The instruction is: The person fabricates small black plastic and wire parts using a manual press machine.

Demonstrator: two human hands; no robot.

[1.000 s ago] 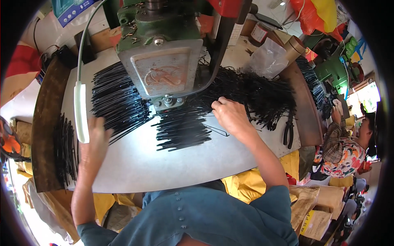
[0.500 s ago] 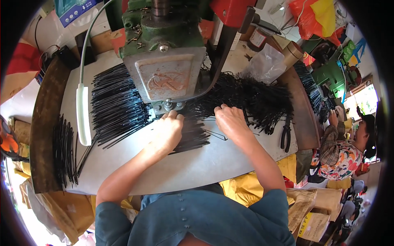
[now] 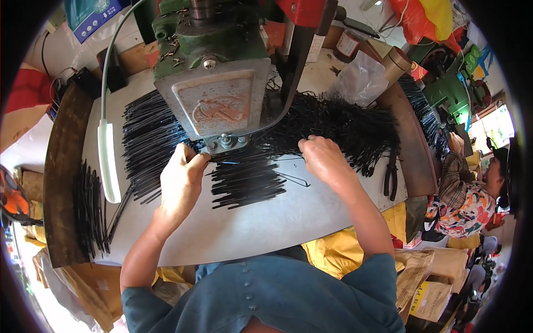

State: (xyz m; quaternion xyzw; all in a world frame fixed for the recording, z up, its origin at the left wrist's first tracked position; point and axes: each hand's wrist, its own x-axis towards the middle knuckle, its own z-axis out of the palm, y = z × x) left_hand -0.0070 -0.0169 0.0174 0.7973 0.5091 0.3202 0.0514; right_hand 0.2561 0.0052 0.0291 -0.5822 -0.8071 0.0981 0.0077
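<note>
In the head view, a pale, smooth, metallic surface (image 3: 250, 230) spreads beneath both hands, with a scuffed brown side wall (image 3: 65, 183) to the left of the fingers. Far off to their right, a co-worker (image 3: 466, 205) in a floral top sits near a green machine (image 3: 447, 100); crinkled yellow sacks (image 3: 333, 255) lie below the right forearm.

The left hand (image 3: 182, 180) has thumb and forefinger pinched together on a slender black rod (image 3: 229, 162), just below the press head (image 3: 214, 102), a chipped green casting with a worn grey plate. The right hand (image 3: 323, 158) curls its fingers at the edge of a tangled black heap (image 3: 355, 130); whether they grip anything cannot be told. Between the hands lies a flat stack of straight, glossy rods (image 3: 247, 186); a combed bundle (image 3: 147, 141) fans out left of the left fingers.
</note>
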